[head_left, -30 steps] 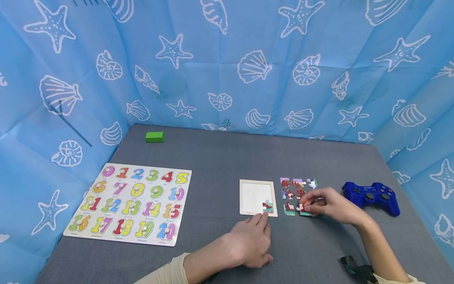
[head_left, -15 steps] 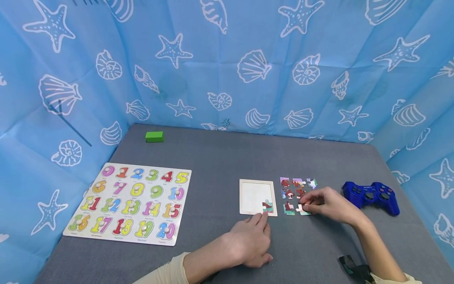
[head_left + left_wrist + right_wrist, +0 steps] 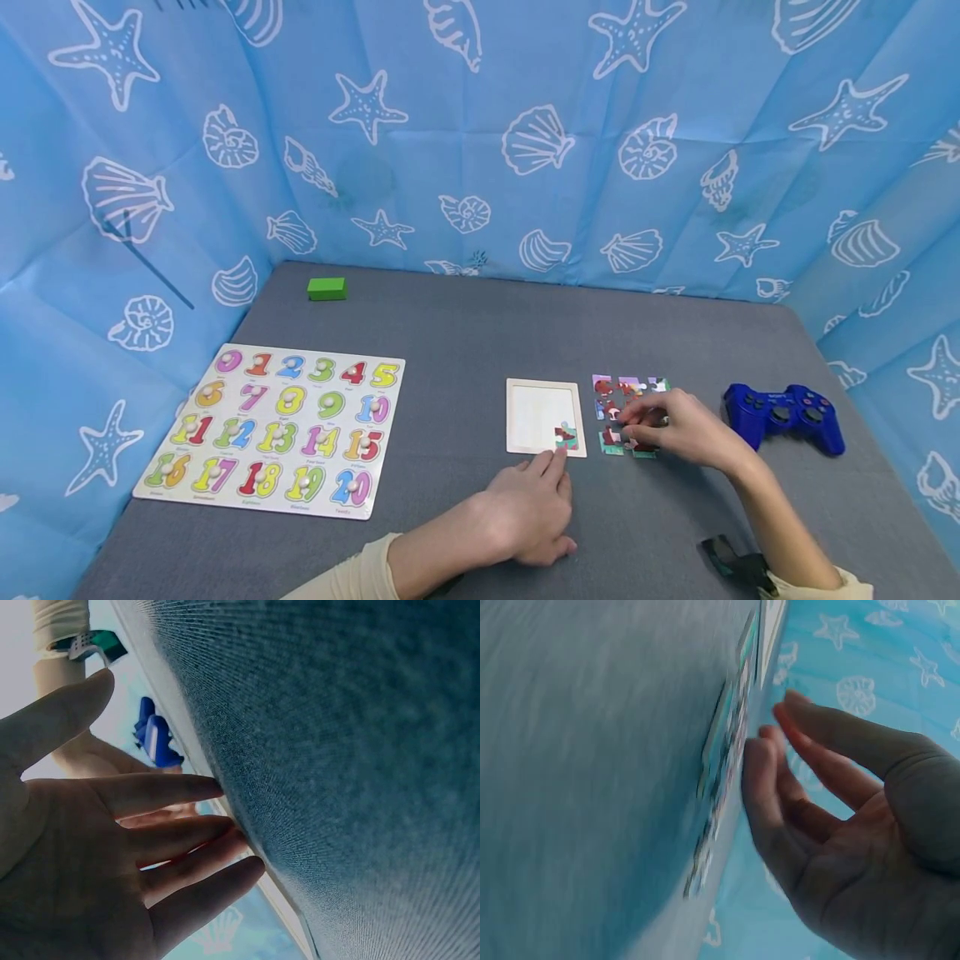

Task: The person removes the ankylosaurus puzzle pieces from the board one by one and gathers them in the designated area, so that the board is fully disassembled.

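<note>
My left hand [image 3: 528,508] lies with its fingers extended toward a small wooden puzzle frame [image 3: 514,417], fingertips at the frame's near edge. In the frame's lower right corner sits one jigsaw piece [image 3: 566,436], red and green. My right hand [image 3: 686,425] hovers over a group of loose jigsaw pieces [image 3: 612,442] right of the frame, partly hiding them. In the right wrist view, the thumb and bent fingers stand apart with nothing between them, close by the row of pieces [image 3: 718,742]. The left wrist view shows straight, slightly spread fingers [image 3: 202,896].
A number puzzle board [image 3: 285,417] with knobbed pieces lies on the left of the grey table [image 3: 450,333]. Far back stands a green block [image 3: 327,289]. Just right of my right hand rests a blue game controller [image 3: 783,415]. A patterned blue curtain [image 3: 465,150] encloses the table.
My right hand has shifted left from the lower right piece, its fingertips now over the middle of the group. The left hand and the frame have stayed in place.
</note>
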### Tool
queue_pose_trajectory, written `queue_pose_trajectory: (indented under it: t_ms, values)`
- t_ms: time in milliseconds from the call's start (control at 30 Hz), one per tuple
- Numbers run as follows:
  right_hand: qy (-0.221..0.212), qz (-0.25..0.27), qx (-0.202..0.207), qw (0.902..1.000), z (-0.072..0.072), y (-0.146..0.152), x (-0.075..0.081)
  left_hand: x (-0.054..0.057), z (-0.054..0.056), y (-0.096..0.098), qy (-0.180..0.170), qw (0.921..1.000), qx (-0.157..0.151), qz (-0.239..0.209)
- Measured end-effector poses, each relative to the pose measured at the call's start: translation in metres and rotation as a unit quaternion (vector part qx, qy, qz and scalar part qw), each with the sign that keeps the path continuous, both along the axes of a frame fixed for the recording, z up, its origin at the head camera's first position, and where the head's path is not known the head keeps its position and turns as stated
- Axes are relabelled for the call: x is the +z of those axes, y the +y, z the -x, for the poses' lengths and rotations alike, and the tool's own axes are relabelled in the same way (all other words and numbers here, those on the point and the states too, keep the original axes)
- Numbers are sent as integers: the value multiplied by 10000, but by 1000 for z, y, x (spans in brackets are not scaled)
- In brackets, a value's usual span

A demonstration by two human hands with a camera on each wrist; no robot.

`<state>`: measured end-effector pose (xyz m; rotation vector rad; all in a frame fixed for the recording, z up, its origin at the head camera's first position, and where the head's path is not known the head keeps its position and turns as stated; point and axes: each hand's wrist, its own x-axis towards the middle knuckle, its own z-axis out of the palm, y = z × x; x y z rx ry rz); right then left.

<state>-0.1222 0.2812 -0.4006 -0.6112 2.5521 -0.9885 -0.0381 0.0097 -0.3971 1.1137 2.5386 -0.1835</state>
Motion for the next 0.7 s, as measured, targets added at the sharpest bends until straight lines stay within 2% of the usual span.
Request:
queue_pose_trajectory:
  t_ms: [100, 233, 433, 700]
  values:
    - [-83, 422, 177, 9989, 1, -10, -2, 0, 0, 1, 17, 10000, 29, 22]
    - [-142, 712, 360, 9967, 3, -25, -5, 0, 0, 1, 6, 10000, 74, 30]
    - [-260, 786, 717, 9940, 7, -46, -11, 0, 0, 0, -6, 10000, 57, 9]
    - [-382, 477, 697, 9957, 13, -59, -14, 0, 0, -1, -133, 9999, 94, -47]
